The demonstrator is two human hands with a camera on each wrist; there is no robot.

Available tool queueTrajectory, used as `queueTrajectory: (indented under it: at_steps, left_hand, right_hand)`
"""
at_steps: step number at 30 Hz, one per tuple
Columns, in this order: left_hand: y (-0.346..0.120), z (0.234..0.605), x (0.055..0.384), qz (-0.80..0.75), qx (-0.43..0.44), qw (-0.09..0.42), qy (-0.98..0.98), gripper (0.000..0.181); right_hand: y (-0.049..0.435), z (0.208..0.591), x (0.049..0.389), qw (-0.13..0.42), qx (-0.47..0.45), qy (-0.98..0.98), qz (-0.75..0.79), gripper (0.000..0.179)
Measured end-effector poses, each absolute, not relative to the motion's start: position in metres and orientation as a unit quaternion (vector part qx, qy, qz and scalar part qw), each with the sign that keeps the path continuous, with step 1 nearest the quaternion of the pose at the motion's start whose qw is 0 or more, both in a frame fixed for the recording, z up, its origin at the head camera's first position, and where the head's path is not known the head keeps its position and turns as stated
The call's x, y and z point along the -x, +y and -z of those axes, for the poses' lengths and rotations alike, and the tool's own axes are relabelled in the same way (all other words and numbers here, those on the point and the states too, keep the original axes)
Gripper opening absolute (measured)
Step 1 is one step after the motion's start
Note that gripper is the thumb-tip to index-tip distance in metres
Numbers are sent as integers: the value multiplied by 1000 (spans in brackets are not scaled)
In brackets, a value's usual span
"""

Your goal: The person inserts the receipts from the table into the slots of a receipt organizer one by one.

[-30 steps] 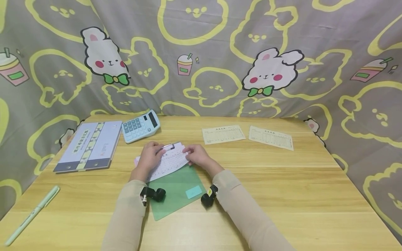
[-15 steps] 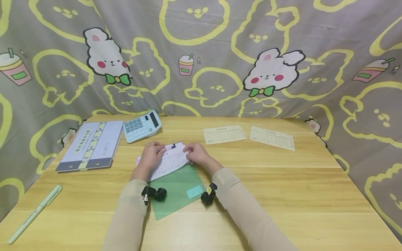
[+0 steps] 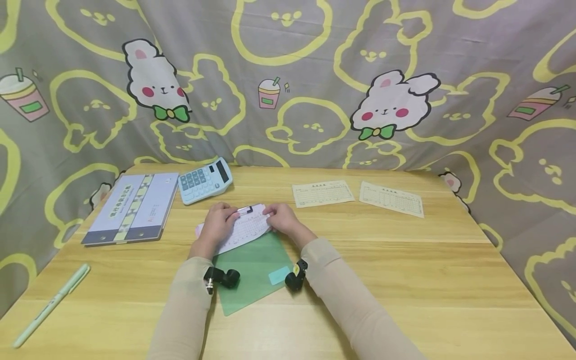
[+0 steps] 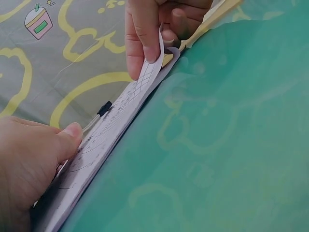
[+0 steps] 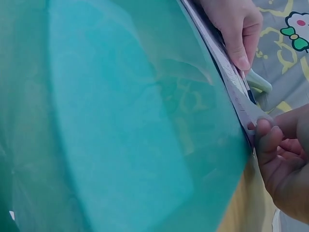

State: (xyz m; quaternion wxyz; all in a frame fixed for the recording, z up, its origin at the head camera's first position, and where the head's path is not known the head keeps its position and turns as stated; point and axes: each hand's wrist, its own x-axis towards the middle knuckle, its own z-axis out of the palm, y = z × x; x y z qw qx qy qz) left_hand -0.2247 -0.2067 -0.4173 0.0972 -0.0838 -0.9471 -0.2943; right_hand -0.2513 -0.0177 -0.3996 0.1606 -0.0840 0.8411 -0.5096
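Observation:
A green clipboard (image 3: 252, 285) lies at an angle on the table in the head view, printed paper forms (image 3: 243, 231) at its top end. My left hand (image 3: 217, 223) grips the board's top left, its thumb on the metal clip (image 3: 245, 210) with black ends. At the right edge of the forms, my right hand (image 3: 284, 220) pinches the top sheet between thumb and fingers; in the left wrist view that sheet's corner (image 4: 153, 67) bends up from those beneath. A light-blue label (image 3: 280, 275) sits low on the board. The left hand's other fingers are mostly hidden.
A blue calculator (image 3: 205, 180) and a lilac ledger book (image 3: 130, 209) lie at the back left. Two cream slips (image 3: 323, 194) lie at the back right. A pale green pen (image 3: 51, 306) is at the front left. A patterned curtain (image 3: 310, 80) hangs behind the table.
The printed form's lower edge has risen slightly up the board, and its right side curls more in my right hand. My left hand stays at the clip. The head view shifts a little.

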Motion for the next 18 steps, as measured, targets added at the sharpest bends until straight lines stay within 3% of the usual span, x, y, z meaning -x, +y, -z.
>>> queueTrajectory:
  at_steps: [18]
  left_hand:
    - [-205,418,224,290,85,98,-948,30]
  right_hand:
    - [-18,404,250,141,87,830,533,28]
